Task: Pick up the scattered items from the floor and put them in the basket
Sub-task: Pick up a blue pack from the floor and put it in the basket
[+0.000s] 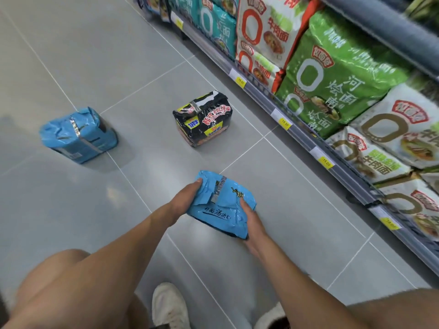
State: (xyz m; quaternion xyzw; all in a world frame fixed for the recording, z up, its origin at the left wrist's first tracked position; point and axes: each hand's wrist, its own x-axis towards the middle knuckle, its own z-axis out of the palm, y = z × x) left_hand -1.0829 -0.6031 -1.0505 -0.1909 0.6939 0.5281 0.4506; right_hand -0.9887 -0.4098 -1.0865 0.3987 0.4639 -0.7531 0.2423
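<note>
A light-blue noodle multipack (223, 205) is in front of me, just above the grey tiled floor. My left hand (184, 198) grips its left end and my right hand (251, 219) wraps its right side. A black noodle multipack (203, 121) stands on the floor further ahead, near the shelf. A second light-blue multipack (79, 136) stands on the floor to the left. No basket is in view.
A store shelf (306, 138) with yellow price tags runs along the right, packed with green, white and teal noodle bags (337, 77). My knees and white shoes (168, 307) are at the bottom of the view. Grey floor tiles (95, 55) stretch to the left.
</note>
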